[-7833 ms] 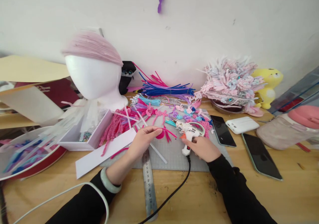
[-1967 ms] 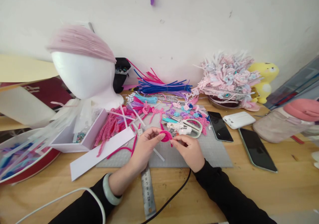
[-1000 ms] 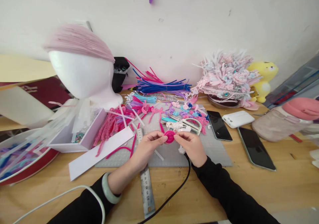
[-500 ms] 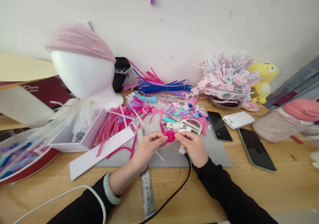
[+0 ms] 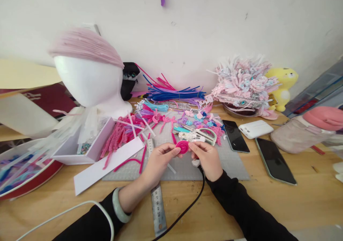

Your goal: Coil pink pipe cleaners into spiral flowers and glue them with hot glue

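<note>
A flat magenta coil [image 5: 182, 147] of fuzzy stem is held up between both hands above the grey cutting mat [image 5: 225, 166]. My left hand [image 5: 160, 159] pinches its left edge with thumb and fingers. On the coil's right edge, the thumb and fingers of my right hand [image 5: 205, 158] are closed. Just behind the coil lie scissors [image 5: 209, 135] and a white glue gun [image 5: 191, 137], partly hidden by my right hand. A steel ruler [image 5: 158, 208] passes under my left wrist. Magenta stems [image 5: 128, 160] lie left of my left hand.
A white mannequin head [image 5: 88, 80] stands at the back left beside an open box [image 5: 77, 158]. Phones [image 5: 276, 160], a power bank [image 5: 255, 129] and a pink-lidded cup [image 5: 294, 137] are on the right. A black cable [image 5: 187, 212] crosses the table's front.
</note>
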The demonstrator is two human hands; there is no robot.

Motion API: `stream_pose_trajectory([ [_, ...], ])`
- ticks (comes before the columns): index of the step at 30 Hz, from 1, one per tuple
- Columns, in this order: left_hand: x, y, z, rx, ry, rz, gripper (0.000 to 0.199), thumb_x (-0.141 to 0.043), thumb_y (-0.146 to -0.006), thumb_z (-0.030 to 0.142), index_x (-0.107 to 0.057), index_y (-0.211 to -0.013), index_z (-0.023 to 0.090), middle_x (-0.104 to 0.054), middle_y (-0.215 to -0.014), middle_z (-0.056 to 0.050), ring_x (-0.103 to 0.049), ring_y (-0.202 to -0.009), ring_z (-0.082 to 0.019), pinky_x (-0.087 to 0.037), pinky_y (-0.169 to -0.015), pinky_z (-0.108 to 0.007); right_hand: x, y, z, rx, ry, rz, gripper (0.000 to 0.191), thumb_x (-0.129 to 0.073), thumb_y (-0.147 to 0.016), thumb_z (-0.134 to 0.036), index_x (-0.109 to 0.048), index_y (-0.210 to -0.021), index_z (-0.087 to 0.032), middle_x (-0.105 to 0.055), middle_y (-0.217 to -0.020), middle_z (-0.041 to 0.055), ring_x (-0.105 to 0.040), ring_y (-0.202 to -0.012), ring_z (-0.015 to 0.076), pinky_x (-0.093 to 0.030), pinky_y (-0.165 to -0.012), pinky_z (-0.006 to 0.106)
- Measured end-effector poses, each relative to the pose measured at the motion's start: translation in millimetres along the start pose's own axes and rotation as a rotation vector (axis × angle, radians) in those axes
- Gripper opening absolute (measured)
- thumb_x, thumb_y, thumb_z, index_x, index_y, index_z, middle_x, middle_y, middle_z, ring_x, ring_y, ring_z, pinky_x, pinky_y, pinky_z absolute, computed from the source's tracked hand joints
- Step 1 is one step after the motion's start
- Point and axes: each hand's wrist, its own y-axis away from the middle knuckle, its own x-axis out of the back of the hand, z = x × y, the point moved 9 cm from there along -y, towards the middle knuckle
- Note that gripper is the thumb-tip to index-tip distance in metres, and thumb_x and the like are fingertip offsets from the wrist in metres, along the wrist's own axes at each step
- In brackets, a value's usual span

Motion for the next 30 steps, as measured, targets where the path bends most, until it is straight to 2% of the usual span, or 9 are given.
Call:
stream_pose_trajectory([
  [11,-1.9,0.6,-0.5,-0.008,0.031,-0.005,0.015,-0.056,-0.072,0.030,-0.061,-0.072,0.016,-0.063,-0.068,0.000,-0.054,-0.070,-0.012,-0.037,-0.073,-0.023,-7.0,1.1,7.2,-0.047,-0.058,-0.049,0.026,-0.058,-0.068,-0.039,-0.060,-0.064,-0.013,-0.049,-0.043,-0.0031,-0.041,-0.039,0.0062,-0.032,-0.040,0.019],
  [21,-11.8,-1.2,-7.8,0.048,0.101,-0.118,0.013,-0.058,-0.069,0.027,-0.060,-0.075,0.015,-0.062,-0.072,0.000,-0.054,-0.074,-0.014,-0.039,-0.075,-0.025,-9.0,0.3,3.0,0.002,0.034,-0.085,0.024,-0.057,-0.068,-0.037,-0.059,-0.066,-0.013,-0.044,-0.042,-0.0050,-0.037,-0.038,0.0050,-0.030,-0.039,0.018],
  [25,-6.5,-2.5,-10.9,0.049,0.109,-0.077,0.017,-0.056,-0.071,0.029,-0.062,-0.077,0.014,-0.063,-0.074,-0.002,-0.054,-0.074,-0.014,-0.039,-0.075,-0.025,-12.7,0.9,2.2,0.024,0.049,-0.115,0.024,-0.056,-0.069,-0.037,-0.058,-0.063,-0.014,-0.044,-0.042,-0.0049,-0.037,-0.039,0.0051,-0.030,-0.039,0.018],
  [30,2.0,-4.2,-8.2,0.008,0.129,0.000,0.016,-0.056,-0.072,0.029,-0.062,-0.074,0.014,-0.063,-0.070,-0.001,-0.053,-0.069,-0.011,-0.039,-0.070,-0.021,-11.2,1.0,4.1,0.006,0.045,-0.093,0.025,-0.056,-0.069,-0.038,-0.057,-0.063,-0.014,-0.043,-0.041,-0.0050,-0.036,-0.038,0.0056,-0.029,-0.038,0.018],
])
